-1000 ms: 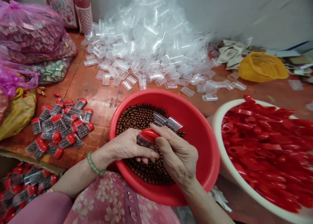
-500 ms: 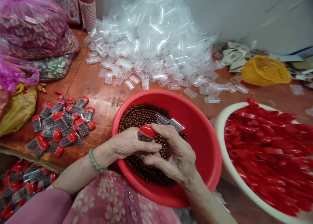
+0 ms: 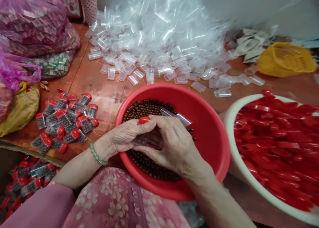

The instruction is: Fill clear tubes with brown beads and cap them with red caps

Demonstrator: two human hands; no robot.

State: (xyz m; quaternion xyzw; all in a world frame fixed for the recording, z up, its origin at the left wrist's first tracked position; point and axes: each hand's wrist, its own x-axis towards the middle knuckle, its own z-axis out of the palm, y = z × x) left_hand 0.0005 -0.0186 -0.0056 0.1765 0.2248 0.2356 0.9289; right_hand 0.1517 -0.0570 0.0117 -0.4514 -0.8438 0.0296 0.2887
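Over the red basin [image 3: 214, 148], my left hand [image 3: 122, 133] is closed round a small clear container with a red cap [image 3: 144, 120]. My right hand [image 3: 176, 141] curls round the same container from the other side, fingertips by the cap and thumb low near the clear body. Fingers hide much of it. Dark brown beads [image 3: 149, 105] fill the basin's left part below my hands. Two clear tubes [image 3: 183, 119] lie on the beads just past my right hand.
Filled red-capped containers [image 3: 64, 118] are piled on the table at left, more in a box [image 3: 30, 178] below. A white tub [image 3: 231, 121] of red caps [image 3: 276, 148] stands right. Behind are clear tubes [image 3: 159, 38], plastic bags [image 3: 32, 25] and a yellow basket [image 3: 286, 60].
The view has shifted slightly. The capped container has turned in my hands, its cap now further left and up. My right hand's fingers have closed in against the left fingertips.
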